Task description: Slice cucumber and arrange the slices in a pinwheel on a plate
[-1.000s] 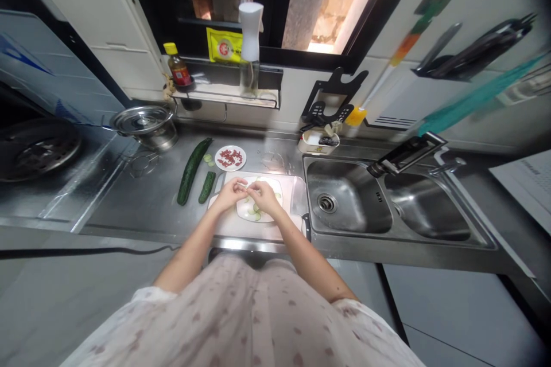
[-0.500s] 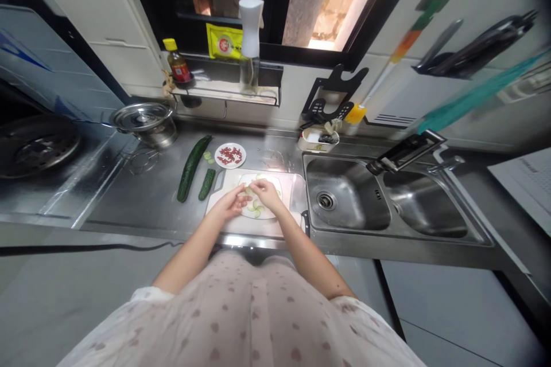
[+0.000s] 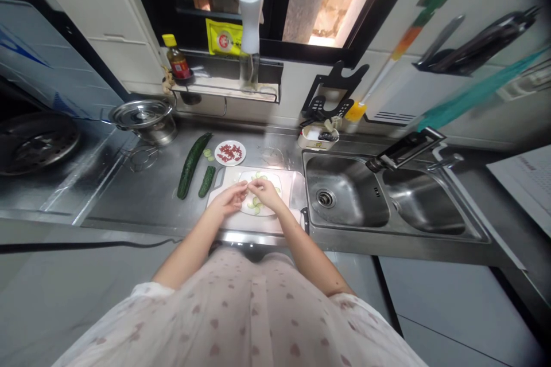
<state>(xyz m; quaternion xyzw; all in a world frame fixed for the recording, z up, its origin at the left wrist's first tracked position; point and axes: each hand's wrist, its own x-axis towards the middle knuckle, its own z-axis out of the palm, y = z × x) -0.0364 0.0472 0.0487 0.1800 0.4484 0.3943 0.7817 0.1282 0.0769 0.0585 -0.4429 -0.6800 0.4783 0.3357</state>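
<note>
My left hand (image 3: 228, 199) and my right hand (image 3: 266, 192) meet over a white plate (image 3: 270, 206). The fingertips of both are pinched close together, and whatever lies between them is too small to make out. On the plate, pale green cucumber slices (image 3: 255, 205) form a pinwheel shape, with more slices near the rim, partly hidden by my hands. Under the plate is a white cutting board (image 3: 232, 222). Left of the board lie a long whole cucumber (image 3: 192, 165) and a short cut piece of cucumber (image 3: 207, 182). A few loose cucumber slices (image 3: 209, 155) rest beside them.
Behind the board stands a small white plate (image 3: 219, 159) of chopped red bits. A lidded steel pot (image 3: 157, 128) is at the back left. To the right is a double sink (image 3: 350, 183) with a black faucet (image 3: 404, 152). A knife handle (image 3: 306, 219) shows at the board's right edge.
My left fingers have drawn in slightly toward the right hand's fingertips. The view has tilted a little. The plate and cucumbers stay in place.
</note>
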